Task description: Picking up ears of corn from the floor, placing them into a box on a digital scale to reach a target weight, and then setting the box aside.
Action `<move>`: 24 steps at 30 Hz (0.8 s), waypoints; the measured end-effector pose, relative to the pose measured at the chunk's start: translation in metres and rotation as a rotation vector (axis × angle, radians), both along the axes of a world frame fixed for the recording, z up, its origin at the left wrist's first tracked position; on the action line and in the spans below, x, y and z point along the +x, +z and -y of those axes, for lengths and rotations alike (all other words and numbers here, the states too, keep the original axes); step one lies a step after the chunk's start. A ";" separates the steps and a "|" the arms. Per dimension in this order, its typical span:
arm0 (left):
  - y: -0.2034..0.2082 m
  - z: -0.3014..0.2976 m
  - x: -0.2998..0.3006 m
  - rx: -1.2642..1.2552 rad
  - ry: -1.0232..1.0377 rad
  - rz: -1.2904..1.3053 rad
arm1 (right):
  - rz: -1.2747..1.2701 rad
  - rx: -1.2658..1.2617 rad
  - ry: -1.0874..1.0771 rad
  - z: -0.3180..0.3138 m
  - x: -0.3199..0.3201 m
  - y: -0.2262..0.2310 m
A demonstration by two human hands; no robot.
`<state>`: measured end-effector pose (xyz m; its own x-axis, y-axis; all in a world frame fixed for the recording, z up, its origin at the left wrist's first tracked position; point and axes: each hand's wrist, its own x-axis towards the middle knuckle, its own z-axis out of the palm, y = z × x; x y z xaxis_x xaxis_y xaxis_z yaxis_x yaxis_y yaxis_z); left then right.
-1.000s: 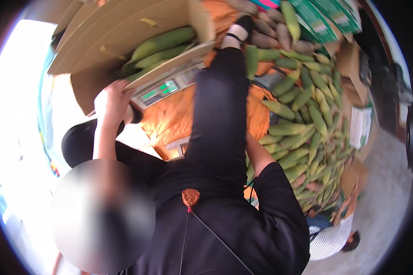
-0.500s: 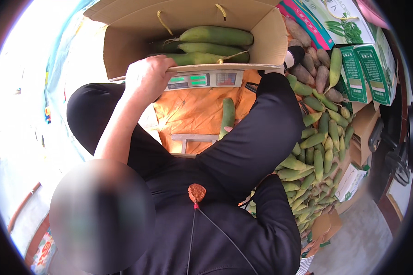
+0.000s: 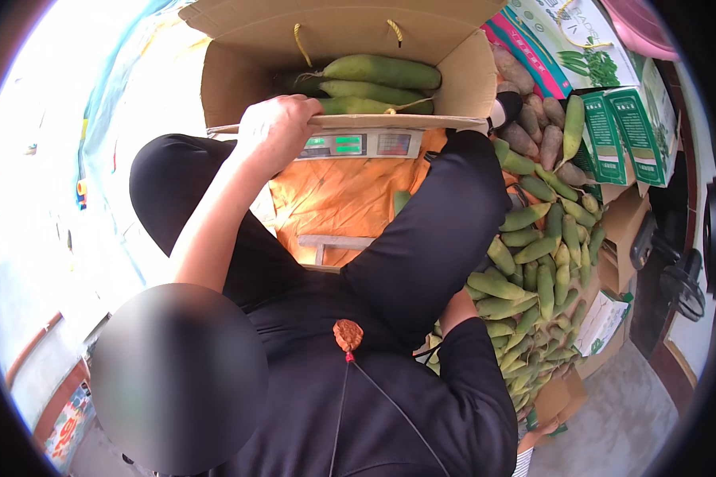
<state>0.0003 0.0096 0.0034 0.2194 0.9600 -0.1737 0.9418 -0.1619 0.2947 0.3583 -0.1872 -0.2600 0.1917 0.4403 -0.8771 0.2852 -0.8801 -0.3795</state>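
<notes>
Radishes (image 3: 386, 71) in ctn (image 3: 471, 75), scale (image 3: 402, 145) w/ green readout (image 3: 348, 145), printed boxes (image 3: 608, 143)

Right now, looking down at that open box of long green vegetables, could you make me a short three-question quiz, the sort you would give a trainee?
1. Which of these does the person's left hand touch?
a) the black fan
b) a green carton
c) the cardboard box

2. True or false: the long green vegetables inside the cardboard box stand upright on their ends.

3. Fill in the blank: the lit display beside the box's near edge glows ____.

Key: 1. c, at the near edge. 2. False; they lie on their sides. 3. Green.
</notes>
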 end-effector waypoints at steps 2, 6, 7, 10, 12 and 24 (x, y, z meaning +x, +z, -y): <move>0.005 0.001 -0.001 0.012 -0.019 0.022 | 0.023 -0.008 -0.062 0.006 0.011 0.010; 0.023 0.004 -0.004 0.152 -0.110 0.077 | 0.066 -0.031 -0.198 0.027 0.033 0.031; 0.028 0.006 -0.005 0.208 -0.118 0.082 | 0.075 -0.037 -0.233 0.032 0.037 0.036; 0.037 0.013 -0.014 0.264 -0.082 0.083 | 0.096 -0.053 -0.331 0.048 0.050 0.048; 0.041 0.019 -0.025 0.301 -0.032 0.069 | 0.101 -0.051 -0.363 0.057 0.056 0.052; 0.027 0.033 -0.047 0.385 0.006 0.042 | 0.084 -0.055 -0.289 0.079 0.058 0.078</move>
